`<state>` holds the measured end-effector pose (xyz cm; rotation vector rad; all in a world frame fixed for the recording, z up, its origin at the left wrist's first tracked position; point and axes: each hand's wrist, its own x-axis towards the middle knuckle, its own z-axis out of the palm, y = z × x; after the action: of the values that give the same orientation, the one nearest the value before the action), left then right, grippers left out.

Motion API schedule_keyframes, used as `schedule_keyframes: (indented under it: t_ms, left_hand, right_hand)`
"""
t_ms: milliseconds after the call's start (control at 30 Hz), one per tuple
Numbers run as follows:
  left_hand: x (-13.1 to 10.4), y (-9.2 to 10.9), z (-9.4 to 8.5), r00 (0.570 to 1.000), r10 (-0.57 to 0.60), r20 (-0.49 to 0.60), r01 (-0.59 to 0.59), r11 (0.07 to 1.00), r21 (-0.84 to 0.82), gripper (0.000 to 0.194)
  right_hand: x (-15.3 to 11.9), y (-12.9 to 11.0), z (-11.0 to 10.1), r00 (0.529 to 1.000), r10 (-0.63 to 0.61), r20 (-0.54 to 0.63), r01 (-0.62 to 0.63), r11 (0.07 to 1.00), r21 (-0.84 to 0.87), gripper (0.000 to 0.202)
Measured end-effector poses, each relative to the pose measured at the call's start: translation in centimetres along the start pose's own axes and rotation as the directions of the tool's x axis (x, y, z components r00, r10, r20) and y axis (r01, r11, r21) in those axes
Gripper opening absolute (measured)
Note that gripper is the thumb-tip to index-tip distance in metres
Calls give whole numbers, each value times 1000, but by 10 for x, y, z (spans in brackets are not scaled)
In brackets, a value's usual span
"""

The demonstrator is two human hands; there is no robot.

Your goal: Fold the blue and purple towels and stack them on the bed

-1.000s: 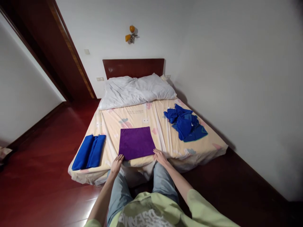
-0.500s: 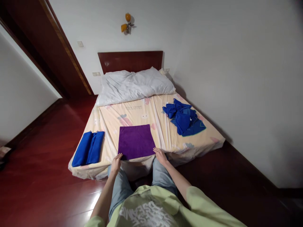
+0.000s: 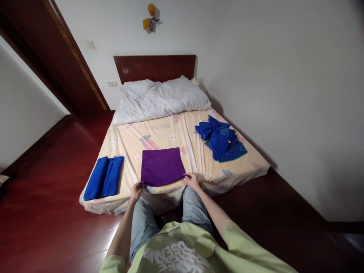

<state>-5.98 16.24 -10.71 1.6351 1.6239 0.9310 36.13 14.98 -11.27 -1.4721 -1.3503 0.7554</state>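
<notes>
Purple cloth (image 3: 162, 167) has near corners between fingers (image 3: 189, 175).

White bedding (image 3: 162, 98) lies along the head edge of the bed (image 3: 127, 138), before a brown headboard (image 3: 156, 67). A wall lamp (image 3: 152, 23) with two orange shades (image 3: 146, 24) is mounted above. Red flooring (image 3: 42, 182) extends beyond the bed's left edge.

White walls (image 3: 270, 94) around glossy red floor (image 3: 42, 220).
</notes>
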Motion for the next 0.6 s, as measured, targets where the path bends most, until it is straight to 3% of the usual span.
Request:
schedule_keyframes:
  t_ms: [267,600]
  left_hand:
    - [9,9,1,993,-80,-86,63,982,-179,51]
    - [23,4,9,982,-88,-166,76,994,-81,55]
  right_hand:
    - [8,3,7,993,46,-107,-41,998,45,36]
    - [28,17,24,989,67,-132,-66,998,9,45]
